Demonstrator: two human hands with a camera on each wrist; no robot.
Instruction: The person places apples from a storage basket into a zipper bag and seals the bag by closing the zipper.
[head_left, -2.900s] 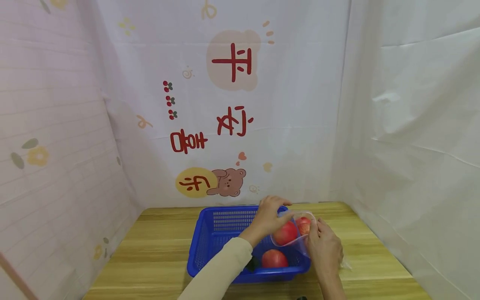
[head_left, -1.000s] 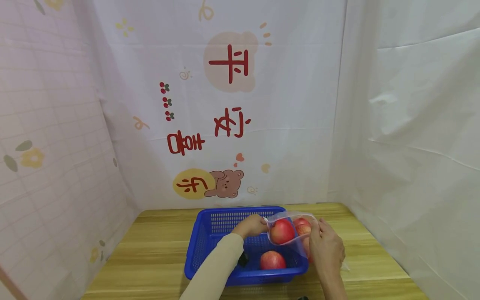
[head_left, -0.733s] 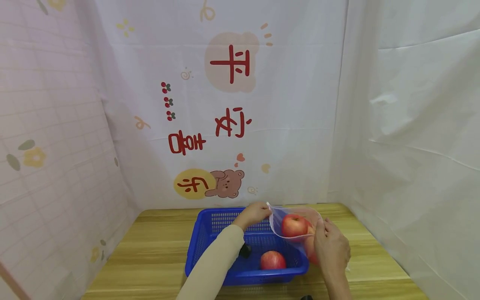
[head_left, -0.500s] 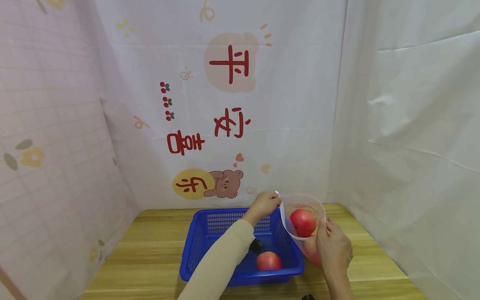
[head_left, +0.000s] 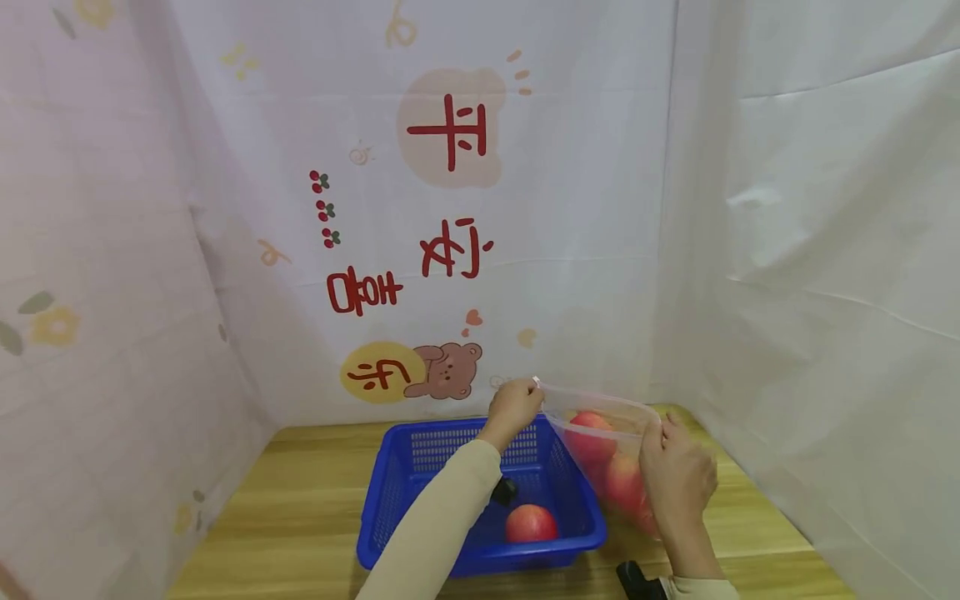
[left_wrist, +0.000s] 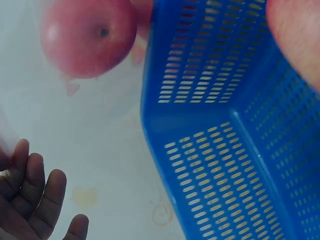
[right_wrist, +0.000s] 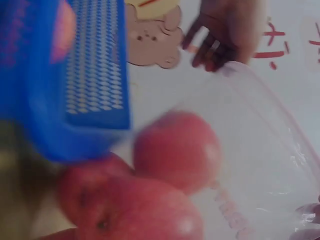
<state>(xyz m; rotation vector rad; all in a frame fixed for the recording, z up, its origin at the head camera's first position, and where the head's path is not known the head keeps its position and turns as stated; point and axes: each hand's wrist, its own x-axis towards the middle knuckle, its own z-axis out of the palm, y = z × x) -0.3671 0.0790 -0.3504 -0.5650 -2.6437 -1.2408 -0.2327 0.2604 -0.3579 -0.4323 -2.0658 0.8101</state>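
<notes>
A clear plastic zip bag (head_left: 600, 402) holds several red apples (head_left: 624, 482) at the right of the blue basket (head_left: 480, 553). My left hand (head_left: 514, 408) pinches the bag's upper left corner, above the basket's back edge. On the other side, my right hand (head_left: 678, 467) grips the bag's right edge between thumb and fingers. Between the hands the mouth of the bag is stretched out. In the right wrist view, apples (right_wrist: 177, 152) sit low in the bag, somewhat blurred, and the left hand (right_wrist: 227, 32) holds the far corner. One red apple (head_left: 532, 523) lies in the basket.
The basket stands on a wood-patterned table (head_left: 300, 500). White printed cloth (head_left: 570, 167) hangs behind and at both sides. A black device (head_left: 637, 580) sits at the right wrist, and a dark object (head_left: 504, 490) shows beneath the left wrist.
The left hand came off the apples and took the bag's corner, then lifted it. The right hand rose slightly rightward. The apples have slid deeper, and the bag's mouth has narrowed and been stretched wider.
</notes>
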